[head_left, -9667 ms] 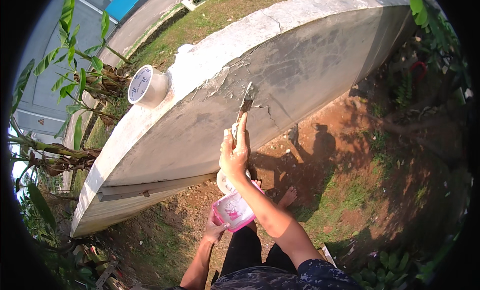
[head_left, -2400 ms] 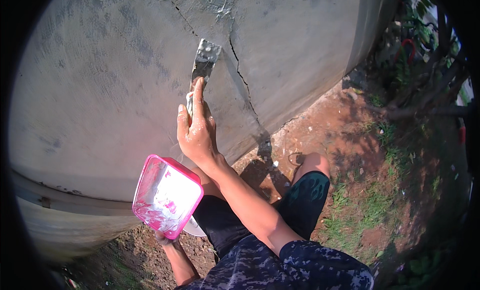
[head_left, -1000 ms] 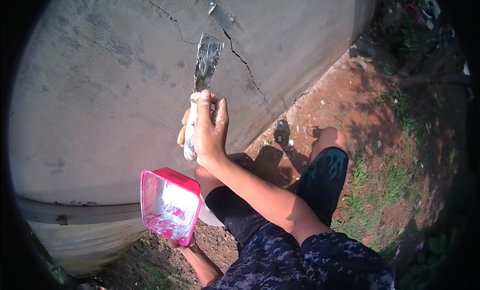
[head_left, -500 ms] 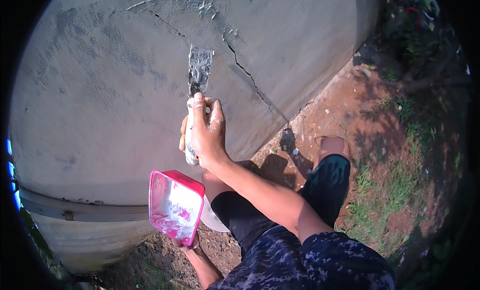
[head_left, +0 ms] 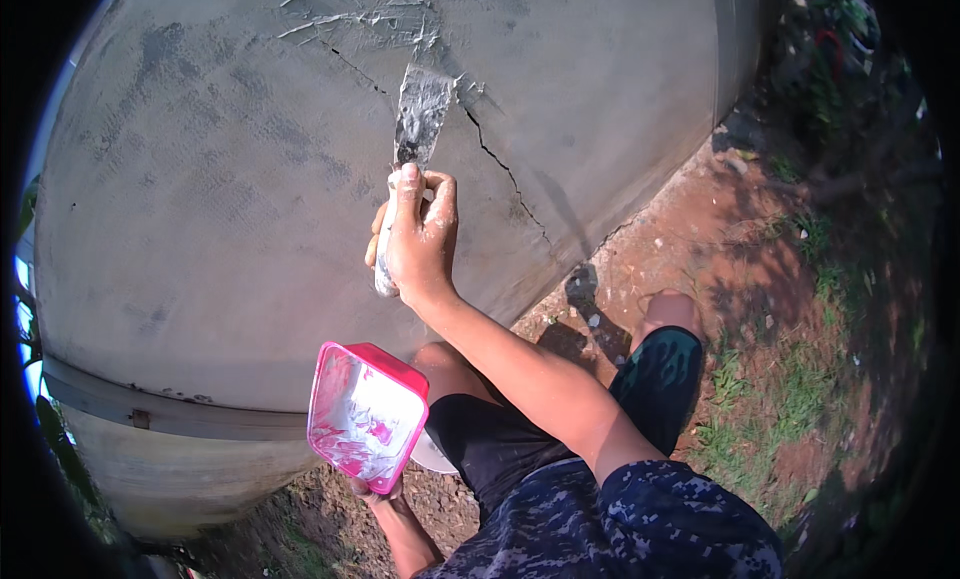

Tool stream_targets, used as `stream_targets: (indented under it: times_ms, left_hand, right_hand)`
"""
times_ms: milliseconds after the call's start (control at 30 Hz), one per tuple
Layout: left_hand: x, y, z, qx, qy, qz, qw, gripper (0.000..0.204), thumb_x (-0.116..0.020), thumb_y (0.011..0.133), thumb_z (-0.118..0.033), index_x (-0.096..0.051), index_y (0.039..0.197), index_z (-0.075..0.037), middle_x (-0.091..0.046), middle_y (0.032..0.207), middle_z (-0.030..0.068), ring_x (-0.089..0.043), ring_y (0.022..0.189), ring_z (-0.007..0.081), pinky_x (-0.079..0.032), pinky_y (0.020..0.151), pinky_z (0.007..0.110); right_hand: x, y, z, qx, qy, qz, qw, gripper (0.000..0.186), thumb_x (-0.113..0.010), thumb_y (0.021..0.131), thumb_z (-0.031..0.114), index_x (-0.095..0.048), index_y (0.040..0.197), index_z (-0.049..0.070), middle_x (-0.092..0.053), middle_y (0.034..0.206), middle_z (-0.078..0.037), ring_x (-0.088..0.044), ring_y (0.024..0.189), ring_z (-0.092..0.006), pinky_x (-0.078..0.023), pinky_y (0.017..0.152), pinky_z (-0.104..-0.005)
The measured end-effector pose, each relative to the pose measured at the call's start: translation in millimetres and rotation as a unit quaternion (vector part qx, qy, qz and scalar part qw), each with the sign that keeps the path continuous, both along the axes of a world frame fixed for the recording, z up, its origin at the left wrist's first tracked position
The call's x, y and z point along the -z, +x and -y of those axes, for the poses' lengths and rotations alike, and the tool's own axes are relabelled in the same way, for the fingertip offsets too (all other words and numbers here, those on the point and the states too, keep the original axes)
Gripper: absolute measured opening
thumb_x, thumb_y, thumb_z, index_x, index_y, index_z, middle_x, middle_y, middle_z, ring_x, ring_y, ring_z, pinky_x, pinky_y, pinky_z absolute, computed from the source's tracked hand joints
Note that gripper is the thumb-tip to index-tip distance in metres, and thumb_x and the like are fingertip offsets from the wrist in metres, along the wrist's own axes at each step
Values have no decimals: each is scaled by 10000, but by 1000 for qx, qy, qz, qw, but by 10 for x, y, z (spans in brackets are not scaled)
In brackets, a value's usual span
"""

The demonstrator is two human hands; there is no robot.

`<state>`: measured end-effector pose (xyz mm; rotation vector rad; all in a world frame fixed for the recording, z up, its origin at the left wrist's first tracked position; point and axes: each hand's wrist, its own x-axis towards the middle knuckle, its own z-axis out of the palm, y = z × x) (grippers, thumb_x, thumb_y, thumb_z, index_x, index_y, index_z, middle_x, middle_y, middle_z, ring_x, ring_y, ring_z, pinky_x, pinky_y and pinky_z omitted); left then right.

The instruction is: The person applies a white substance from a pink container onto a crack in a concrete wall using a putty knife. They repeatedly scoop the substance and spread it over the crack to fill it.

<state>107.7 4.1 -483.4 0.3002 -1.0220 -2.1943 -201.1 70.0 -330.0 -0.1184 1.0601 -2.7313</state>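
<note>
My right hand [head_left: 422, 234] is closed around the handle of a putty knife [head_left: 424, 109], its thumb along the neck. The wide blade is smeared with grey-white paste and points up at the wall. Its tip lies beside a crack [head_left: 497, 151] that runs diagonally down the grey wall [head_left: 230, 209]; whether it touches the wall I cannot tell. Low on the left, my left hand [head_left: 378, 491] grips a pink plastic tub [head_left: 368, 416] by its lower edge, most of the fingers hidden behind it. White paste coats the tub's inside.
Ridges of fresh paste [head_left: 380, 19] cover the wall's upper part. A ledge [head_left: 200, 409] runs along its lower left. A whitish round object [head_left: 432, 454] shows partly beside my leg. Reddish soil [head_left: 650, 244] and grass [head_left: 770, 409] lie to the right.
My right hand and the putty knife have moved up and slightly right, toward the crack's upper end. The tub sits slightly further right in view, still in my left hand.
</note>
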Motion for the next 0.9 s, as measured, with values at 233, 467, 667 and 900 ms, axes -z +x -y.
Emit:
stream_targets:
  times_ms: [233,467,667,900]
  left_hand:
    - [62,59,-10,-21,14,9,1000,990,-832,619,-363,-311,1414,-84,-376,1430,117,-372,1307,316,-321,1086,537]
    - [-4,15,-36,-16,18,1,1000,1058,-865,579,-325,-282,1425,-74,-373,1428,119,-365,1309,310,-266,1125,515]
    - [-42,-10,-51,-13,25,28,999,1094,-883,549,-330,-279,1417,-49,-395,1405,119,-378,1298,311,-283,1123,492]
    - [-128,-72,-91,24,9,8,1000,1085,-882,554,-361,-295,1410,-43,-413,1393,117,-410,1277,309,-310,1104,484]
  right_hand:
    - [105,12,235,-43,39,-50,997,326,-455,979,354,-351,958,46,-485,526,-57,-470,321,-155,-367,318,-298]
    - [-82,-447,29,83,37,-172,981,285,-467,983,314,-361,954,51,-494,527,-53,-453,330,-126,-364,328,-282]
    - [269,-281,-7,-52,98,-92,990,309,-492,970,337,-371,933,56,-496,518,-46,-452,325,-128,-366,327,-279]
    - [80,-373,-50,71,83,-205,973,305,-504,968,325,-375,945,49,-491,514,-40,-467,342,-123,-353,344,-271]
